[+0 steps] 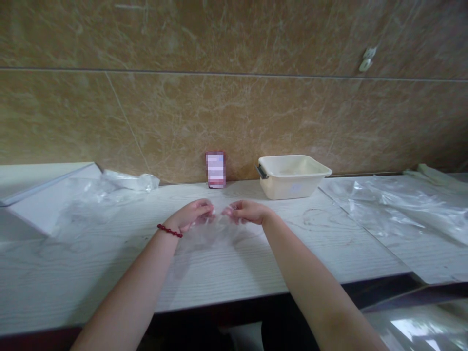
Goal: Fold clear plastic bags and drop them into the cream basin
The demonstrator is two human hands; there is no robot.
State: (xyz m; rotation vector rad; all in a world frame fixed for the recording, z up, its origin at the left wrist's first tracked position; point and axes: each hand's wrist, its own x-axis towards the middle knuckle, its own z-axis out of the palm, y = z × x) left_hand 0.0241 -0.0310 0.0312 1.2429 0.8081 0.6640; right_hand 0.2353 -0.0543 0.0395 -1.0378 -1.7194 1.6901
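Note:
A clear plastic bag (pixel 215 233) hangs between my two hands, low over the white table, its outline blurred. My left hand (pixel 193 213), with a dark red bead bracelet (pixel 169 230) at the wrist, pinches one side of its upper edge. Opposite it, my right hand (pixel 248 212) pinches the other side, the fingertips of both hands a small gap apart. Whether anything lies inside the bag cannot be made out.
A cream plastic bin (pixel 292 187) with a dark handle stands by the wall, right of a propped-up phone (pixel 216 169). Clear plastic bags (pixel 395 202) lie at the right. At the left are an open white box (pixel 54 204) and more clear plastic (pixel 124 181).

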